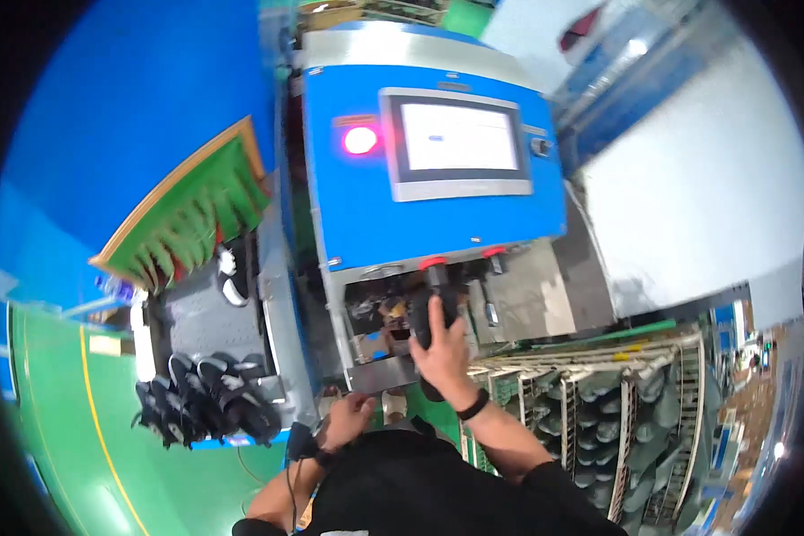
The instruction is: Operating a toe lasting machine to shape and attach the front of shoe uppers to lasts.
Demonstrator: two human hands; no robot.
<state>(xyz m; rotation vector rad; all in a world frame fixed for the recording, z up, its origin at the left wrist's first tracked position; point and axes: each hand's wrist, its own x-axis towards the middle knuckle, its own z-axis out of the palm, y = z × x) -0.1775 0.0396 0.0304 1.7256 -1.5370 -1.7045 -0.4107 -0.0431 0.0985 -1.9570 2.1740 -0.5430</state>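
Below the blue machine's control panel (pixel 438 223), my right hand (pixel 445 359) is closed on a long black shoe-like item (pixel 422 323), fingers pointing up along it. The item's upper end meets a dark fitting with a red collar (pixel 433 263); blur hides its exact kind. Near my waist, beside the machine's lower metal edge, my left hand (pixel 347 420) has loosely bent fingers and nothing visible in it. A lit screen (pixel 460 138) and a glowing red button (pixel 360 140) are on the panel above.
To the left, a conveyor (pixel 210 326) carries several black shoes (pixel 210 397) and a black-and-white one (pixel 232 279), near a green strip curtain (pixel 196 214). At the right stands a white rack (pixel 621 429) full of grey shoe-shaped pieces. A second red-collared fitting (pixel 494 257) hangs nearby.
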